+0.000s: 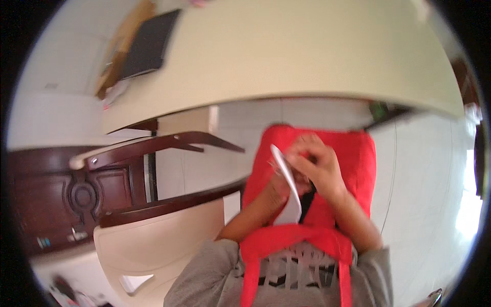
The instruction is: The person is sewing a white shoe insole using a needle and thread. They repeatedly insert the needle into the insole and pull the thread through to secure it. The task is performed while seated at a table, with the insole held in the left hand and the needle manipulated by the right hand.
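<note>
Over my lap, covered by a red apron [355,165], my two hands are close together. A white sheet, seen nearly edge-on [288,178], stands between them, its lower end folding towards my waist. My left hand [284,184] is partly hidden behind the sheet and is blurred; its grip is unclear. My right hand [314,161] has its thumb and fingers bent at the sheet's upper right edge; whether they pinch it is hard to tell. Small thin things, too blurred to name, show by the sheet's left side.
A pale table [307,50] spans the area ahead, with a dark flat rectangular object [151,44] at its left end. A cream chair [161,245] with dark armrests is at my left, near a dark carved wooden door [84,192].
</note>
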Tool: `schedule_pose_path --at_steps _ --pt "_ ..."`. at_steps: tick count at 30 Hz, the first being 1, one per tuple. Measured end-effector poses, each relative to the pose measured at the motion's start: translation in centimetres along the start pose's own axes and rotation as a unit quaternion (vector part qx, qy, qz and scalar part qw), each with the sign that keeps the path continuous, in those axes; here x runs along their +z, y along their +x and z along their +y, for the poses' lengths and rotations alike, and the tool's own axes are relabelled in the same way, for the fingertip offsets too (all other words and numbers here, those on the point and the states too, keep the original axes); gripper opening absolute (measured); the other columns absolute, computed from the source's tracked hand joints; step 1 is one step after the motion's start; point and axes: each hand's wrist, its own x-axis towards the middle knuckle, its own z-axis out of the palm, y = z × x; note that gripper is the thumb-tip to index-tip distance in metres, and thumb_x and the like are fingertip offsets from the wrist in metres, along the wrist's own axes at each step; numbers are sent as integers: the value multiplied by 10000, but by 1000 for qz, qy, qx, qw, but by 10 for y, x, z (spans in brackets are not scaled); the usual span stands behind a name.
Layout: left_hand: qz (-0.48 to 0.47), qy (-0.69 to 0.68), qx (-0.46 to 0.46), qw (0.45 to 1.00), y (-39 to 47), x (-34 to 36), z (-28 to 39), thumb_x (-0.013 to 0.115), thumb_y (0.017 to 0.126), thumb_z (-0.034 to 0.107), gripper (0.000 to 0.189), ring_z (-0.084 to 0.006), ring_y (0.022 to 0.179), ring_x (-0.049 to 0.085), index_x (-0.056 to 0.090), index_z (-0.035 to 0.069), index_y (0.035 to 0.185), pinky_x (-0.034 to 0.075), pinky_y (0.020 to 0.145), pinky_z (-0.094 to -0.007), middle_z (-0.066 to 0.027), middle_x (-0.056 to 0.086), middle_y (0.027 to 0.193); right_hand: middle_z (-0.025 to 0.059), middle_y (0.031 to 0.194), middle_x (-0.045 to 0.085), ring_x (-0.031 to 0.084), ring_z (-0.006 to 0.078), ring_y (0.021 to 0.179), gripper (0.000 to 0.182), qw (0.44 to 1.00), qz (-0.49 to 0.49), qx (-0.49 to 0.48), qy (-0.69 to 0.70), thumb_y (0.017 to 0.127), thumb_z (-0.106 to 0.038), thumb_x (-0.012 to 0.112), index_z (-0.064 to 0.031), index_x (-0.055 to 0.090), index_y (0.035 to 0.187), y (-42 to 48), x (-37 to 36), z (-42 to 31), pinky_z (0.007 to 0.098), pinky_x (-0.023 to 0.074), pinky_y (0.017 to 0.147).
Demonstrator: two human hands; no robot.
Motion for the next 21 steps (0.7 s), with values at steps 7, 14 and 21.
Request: schedule_pose_path --at_steps 7,14,21 --pt "-118 42 106 986 -5 17 28 667 722 300 433 -88 756 565 489 108 1067 482 651 -227 21 562 873 43 815 484 489 127 757 16 975 27 133 173 745 -12 557 -1 566 738 2 7 1 234 393 669" --pt "-145 116 162 969 -23 50 47 647 744 276 406 -90 764 568 486 104 1075 484 646 -227 15 566 886 10 768 474 472 98 680 71 937 20 123 327 765 -7 510 -25 530 699 12 20 5 207 369 605" --pt "-113 71 240 962 -19 8 46 615 773 234 377 -96 792 573 474 84 1090 484 653 -228 -1 570 935 7 782 512 475 100 682 62 890 121 208 387 809 -95 498 -45 526 832 13 24 5 223 378 602"
